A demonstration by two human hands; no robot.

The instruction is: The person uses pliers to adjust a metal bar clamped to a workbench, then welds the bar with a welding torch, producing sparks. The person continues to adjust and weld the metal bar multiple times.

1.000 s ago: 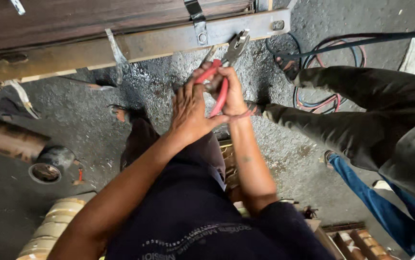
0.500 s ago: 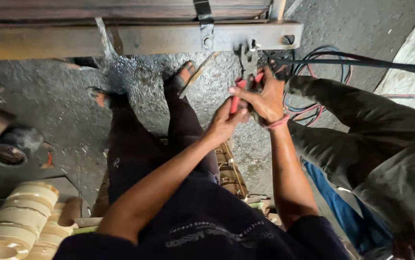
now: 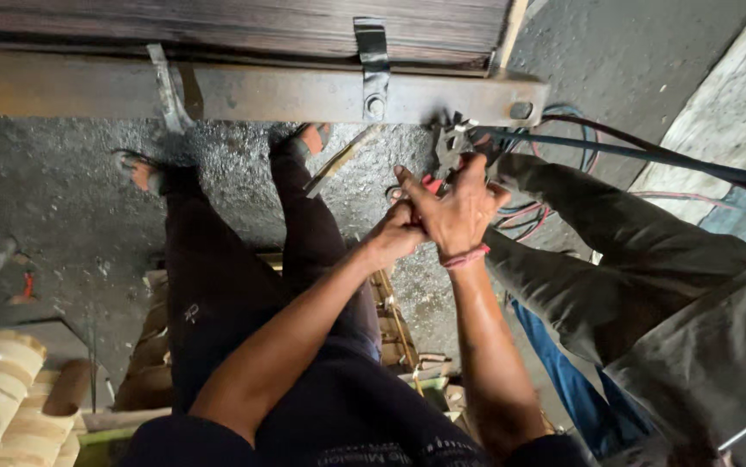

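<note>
two hands, left hand (image 3: 397,235) and right hand (image 3: 455,212), grip one pair of red-handled pliers (image 3: 444,164).

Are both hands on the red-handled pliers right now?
Yes, the left hand and right hand are clasped together around the pliers, whose head sits by the metal beam.

Red handles on the pliers (image 3: 432,184), a pink band (image 3: 465,257) at the wrist, rusty brown steel bar (image 3: 286,93), black cable (image 3: 641,156), speckled grey floor (image 3: 53,207).
</note>
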